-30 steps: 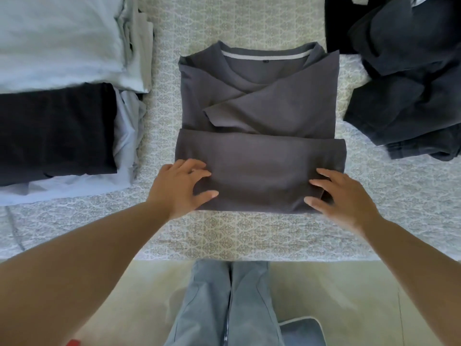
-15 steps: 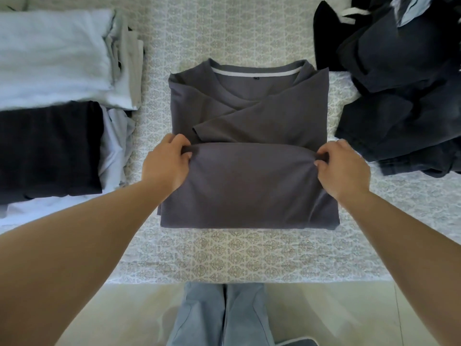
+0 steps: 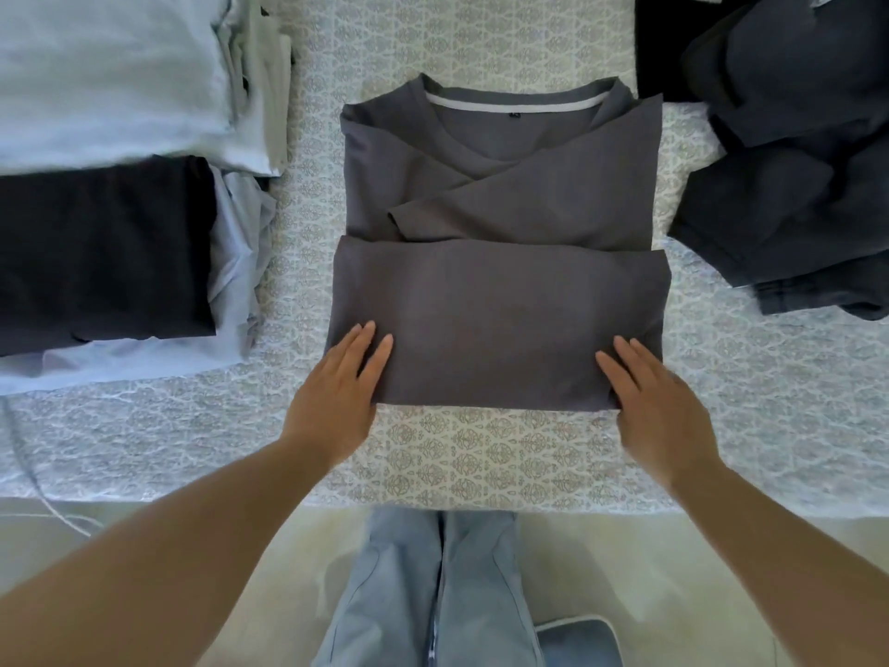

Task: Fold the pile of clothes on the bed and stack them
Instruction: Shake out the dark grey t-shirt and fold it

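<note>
Head view, hands (image 3: pixel 336 402) (image 3: pixel 659 406) flat — shirt's (image 3: pixel 495 324) near corners

No text, brand, number or sign can be read anywhere in the view. The grey T-shirt (image 3: pixel 500 262) has a small dark tag (image 3: pixel 515 115) just inside its neckline, below the white neck tape, but the tag is too small and blurred to show any lettering. The bedspread (image 3: pixel 471 454) carries only a repeating ornamental print, with no letters or figures in it.
</note>
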